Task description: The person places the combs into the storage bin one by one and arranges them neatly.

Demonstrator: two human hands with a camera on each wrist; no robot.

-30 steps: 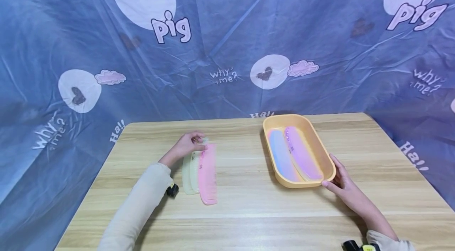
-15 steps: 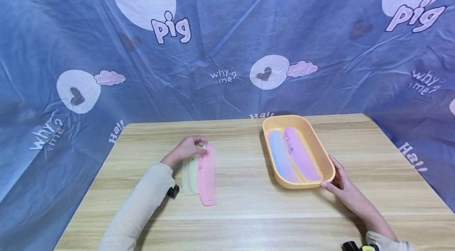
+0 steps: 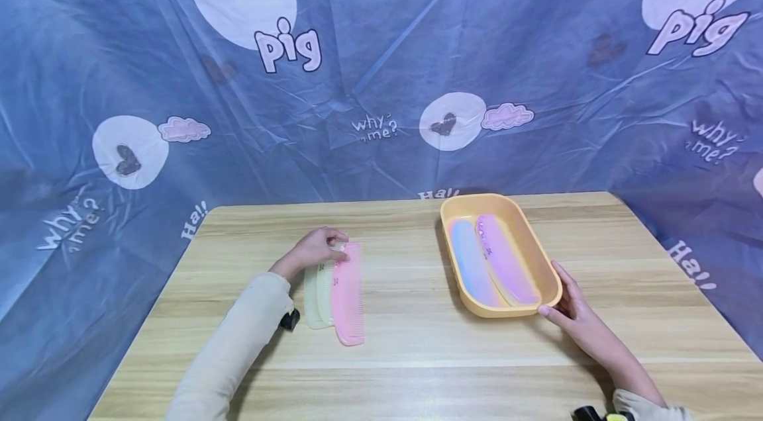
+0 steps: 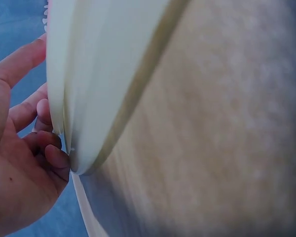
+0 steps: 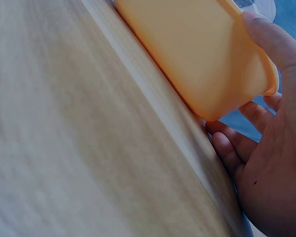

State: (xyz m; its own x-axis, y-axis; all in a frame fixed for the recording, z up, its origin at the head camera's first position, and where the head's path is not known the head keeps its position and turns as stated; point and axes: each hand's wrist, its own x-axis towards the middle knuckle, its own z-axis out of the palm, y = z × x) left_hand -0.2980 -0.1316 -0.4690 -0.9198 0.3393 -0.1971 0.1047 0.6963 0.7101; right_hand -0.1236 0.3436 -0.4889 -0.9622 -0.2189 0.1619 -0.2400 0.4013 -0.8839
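In the head view my left hand [image 3: 311, 250] pinches the far end of a pink comb [image 3: 348, 298], thumb on top. Two pale green combs [image 3: 324, 295] lie overlapping just left of it, their far ends partly hidden by the hand. Seen from the left wrist, the green combs [image 4: 103, 74] fill the foreground beside the curled fingers [image 4: 54, 157]. My right hand [image 3: 575, 315] holds the near right corner of a yellow tray [image 3: 536, 250], thumb on the rim and fingers along the outer wall. Inside lie a blue-and-pink comb [image 3: 469, 262] and a purple comb [image 3: 507, 259].
The wooden table [image 3: 405, 335] ends at a blue printed cloth [image 3: 381, 77] hanging behind and at both sides. A black wrist device [image 3: 290, 320] sits under the left forearm, close to the green combs. Another black device [image 3: 587, 413] is at the right wrist.
The left fingers have drawn in around the far end of the pink comb, which stays almost in place. My right hand and the tray have hardly moved.
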